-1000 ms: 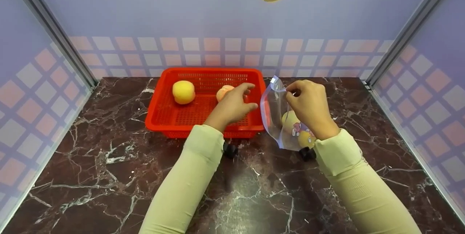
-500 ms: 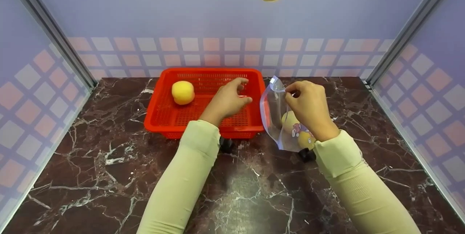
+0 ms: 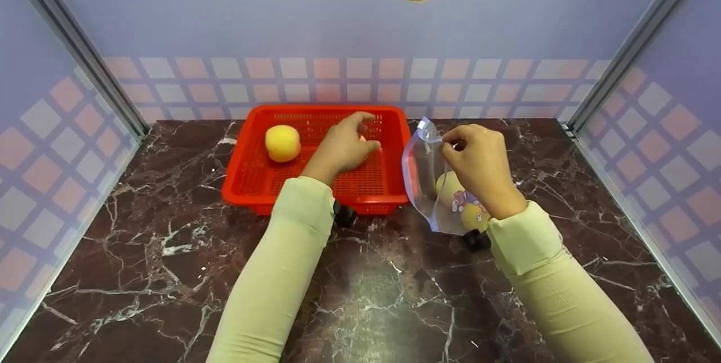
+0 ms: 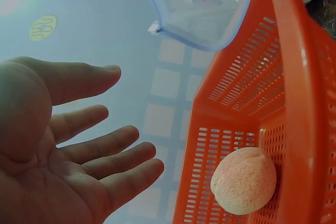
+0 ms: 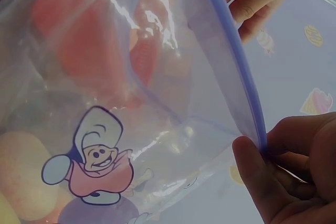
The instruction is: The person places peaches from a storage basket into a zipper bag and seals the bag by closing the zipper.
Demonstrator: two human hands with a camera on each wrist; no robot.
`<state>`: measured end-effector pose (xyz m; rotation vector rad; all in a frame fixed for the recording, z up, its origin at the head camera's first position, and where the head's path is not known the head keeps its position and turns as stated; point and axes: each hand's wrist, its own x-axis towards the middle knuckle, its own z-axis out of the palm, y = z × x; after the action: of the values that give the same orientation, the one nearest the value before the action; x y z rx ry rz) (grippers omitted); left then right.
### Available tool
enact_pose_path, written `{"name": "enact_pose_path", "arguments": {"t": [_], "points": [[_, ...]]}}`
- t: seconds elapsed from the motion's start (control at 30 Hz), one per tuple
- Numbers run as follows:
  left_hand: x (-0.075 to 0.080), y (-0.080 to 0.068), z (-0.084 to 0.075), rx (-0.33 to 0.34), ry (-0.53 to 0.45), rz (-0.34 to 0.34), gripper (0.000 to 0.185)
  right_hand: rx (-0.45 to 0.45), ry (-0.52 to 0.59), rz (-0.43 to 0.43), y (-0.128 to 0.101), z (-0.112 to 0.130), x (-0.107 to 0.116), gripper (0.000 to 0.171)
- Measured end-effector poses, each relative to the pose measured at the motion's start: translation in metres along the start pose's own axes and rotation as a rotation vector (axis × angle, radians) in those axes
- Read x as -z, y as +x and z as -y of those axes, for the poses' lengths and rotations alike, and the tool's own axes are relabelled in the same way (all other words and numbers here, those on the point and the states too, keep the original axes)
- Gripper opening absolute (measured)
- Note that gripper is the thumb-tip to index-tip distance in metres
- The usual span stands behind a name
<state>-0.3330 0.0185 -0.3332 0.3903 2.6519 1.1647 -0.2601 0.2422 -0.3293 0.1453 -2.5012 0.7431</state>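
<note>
My left hand [image 3: 345,140] is held over the red plastic basket [image 3: 315,199], fingers spread and holding nothing. Below it lies a pinkish peach [image 4: 244,180], mostly hidden by the hand in the head view. A yellow, peach-like fruit [image 3: 283,143] sits in the basket's left half. To the right, my right hand [image 3: 479,160] pinches the edge of a clear zip bag [image 3: 431,182] between thumb and fingers. Its mouth, edged in blue-purple, gapes toward the basket. Inside the bag are a pale yellow round fruit [image 3: 449,187] and a deeper yellow one [image 3: 474,217], partly behind printed cartoon figures.
The basket and bag rest on a dark red marbled tabletop [image 3: 169,295]. Behind them rises a lilac wall [image 3: 338,25] with a checkered band; side panels [image 3: 56,143] flank the table. The bag's mouth is close to the basket's right rim.
My left hand has moved left and slightly back over the basket, covering most of the pinkish peach that showed beside it earlier. My right hand and the bag have stayed in place.
</note>
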Motion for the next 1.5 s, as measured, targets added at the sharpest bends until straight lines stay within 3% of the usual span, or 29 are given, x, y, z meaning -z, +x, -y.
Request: {"name": "enact_pose_path", "arguments": {"t": [0.13, 0.57, 1.5], "points": [[0.006, 0.002, 0.002, 0.021, -0.044, 0.003, 0.06, 0.005, -0.002, -0.001, 0.0, -0.001, 0.0, 0.014], [0.017, 0.007, 0.015, 0.053, -0.006, -0.022, 0.059, 0.019, 0.003, -0.015, -0.001, -0.002, 0.0, 0.014], [0.02, 0.035, 0.035, 0.192, -0.119, 0.001, 0.06, 0.027, 0.011, -0.037, -0.006, -0.004, 0.0, 0.012]]}}
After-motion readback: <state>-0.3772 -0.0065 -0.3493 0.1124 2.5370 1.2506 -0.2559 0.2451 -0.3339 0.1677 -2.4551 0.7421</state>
